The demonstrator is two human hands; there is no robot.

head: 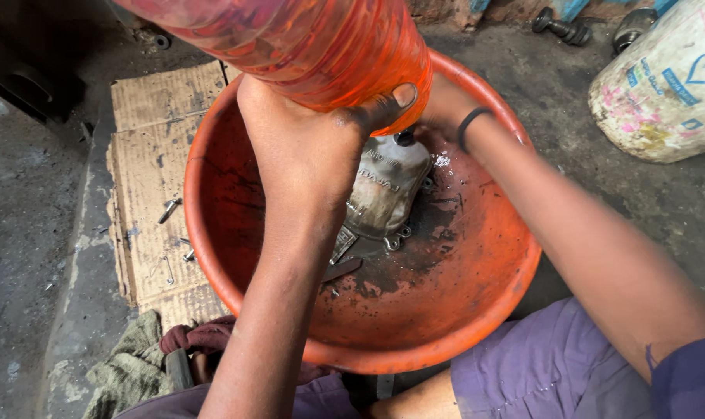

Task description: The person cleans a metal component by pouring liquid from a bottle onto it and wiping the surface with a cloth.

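My left hand [306,147] grips the lower end of a large clear plastic bottle [306,39] holding orange-red liquid, tipped mouth-down over an orange plastic basin [476,302]. My right hand [442,105], with a black band at the wrist, is behind the bottle near its neck and mostly hidden. Under the bottle's mouth, a dirty grey metal engine cover [387,190] lies in the basin on dark oily residue.
A flattened cardboard sheet [147,140] with several loose bolts lies left of the basin on the concrete floor. Rags [147,361] lie at the lower left. A white cylinder [666,81] lies on its side at the upper right, with metal parts behind it.
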